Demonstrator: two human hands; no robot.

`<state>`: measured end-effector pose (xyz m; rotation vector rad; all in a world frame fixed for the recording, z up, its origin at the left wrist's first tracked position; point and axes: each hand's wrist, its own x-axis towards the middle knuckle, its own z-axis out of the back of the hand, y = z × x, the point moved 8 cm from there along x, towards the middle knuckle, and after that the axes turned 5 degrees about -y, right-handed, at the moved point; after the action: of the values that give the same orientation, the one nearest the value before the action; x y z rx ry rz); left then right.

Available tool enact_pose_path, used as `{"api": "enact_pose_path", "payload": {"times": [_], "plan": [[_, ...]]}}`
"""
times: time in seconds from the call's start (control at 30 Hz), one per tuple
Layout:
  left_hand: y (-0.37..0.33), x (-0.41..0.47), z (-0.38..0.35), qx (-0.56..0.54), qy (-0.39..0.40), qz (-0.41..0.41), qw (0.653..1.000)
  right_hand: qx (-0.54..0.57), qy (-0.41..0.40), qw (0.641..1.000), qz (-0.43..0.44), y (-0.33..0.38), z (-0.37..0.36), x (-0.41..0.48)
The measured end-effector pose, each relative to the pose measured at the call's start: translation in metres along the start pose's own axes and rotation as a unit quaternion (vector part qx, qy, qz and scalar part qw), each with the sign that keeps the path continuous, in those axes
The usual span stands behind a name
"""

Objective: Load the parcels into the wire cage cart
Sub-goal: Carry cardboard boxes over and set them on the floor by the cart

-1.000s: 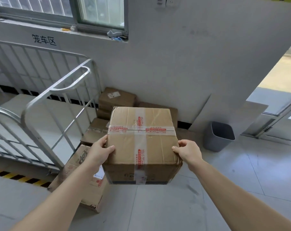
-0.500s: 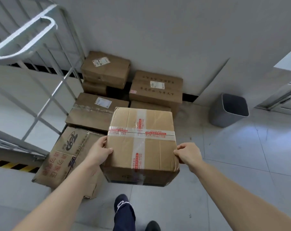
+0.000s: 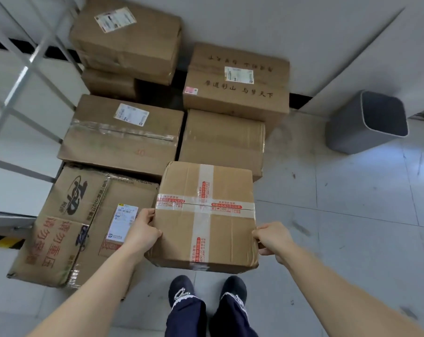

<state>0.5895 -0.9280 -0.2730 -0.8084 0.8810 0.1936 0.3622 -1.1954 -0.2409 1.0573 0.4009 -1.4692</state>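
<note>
I hold a brown cardboard parcel (image 3: 206, 215) crossed with white tape printed in red, low in front of my feet. My left hand (image 3: 142, 229) grips its left side and my right hand (image 3: 272, 237) grips its right side. Several other cardboard parcels lie on the floor against the wall: a large printed box (image 3: 67, 227) at the left, a labelled flat box (image 3: 118, 137), a plain box (image 3: 223, 139), a box with black writing (image 3: 237, 79) and a stacked box (image 3: 128, 37). The wire cage cart (image 3: 23, 76) shows its bars at the far left.
A grey waste bin (image 3: 368, 122) stands at the right by the wall. My two dark shoes (image 3: 206, 290) are on the grey tiled floor below the parcel. A black and yellow strip (image 3: 4, 242) marks the floor at the left edge.
The view has tilted down from the wall and cart to the floor pile. The parcel stays in both hands and now sits lower, just above my feet.
</note>
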Motion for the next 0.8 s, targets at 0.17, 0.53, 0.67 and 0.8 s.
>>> {"api": "enact_pose_path", "payload": {"times": [0.17,0.53,0.67,0.8], "plan": [[0.034,0.056,-0.023,0.019,-0.027,0.016,0.999,0.012,0.016,0.999,-0.031,-0.028,-0.05,0.062],[0.105,0.133,-0.076,0.035,-0.057,0.066,0.996,0.016,0.036,0.998,-0.039,-0.079,-0.144,0.16],[0.112,0.148,-0.082,0.003,-0.055,0.073,0.996,0.026,0.031,0.999,-0.022,-0.081,-0.158,0.174],[0.101,0.15,-0.082,0.008,-0.034,0.082,0.996,0.002,0.071,0.997,-0.013,-0.071,-0.163,0.173]]}}
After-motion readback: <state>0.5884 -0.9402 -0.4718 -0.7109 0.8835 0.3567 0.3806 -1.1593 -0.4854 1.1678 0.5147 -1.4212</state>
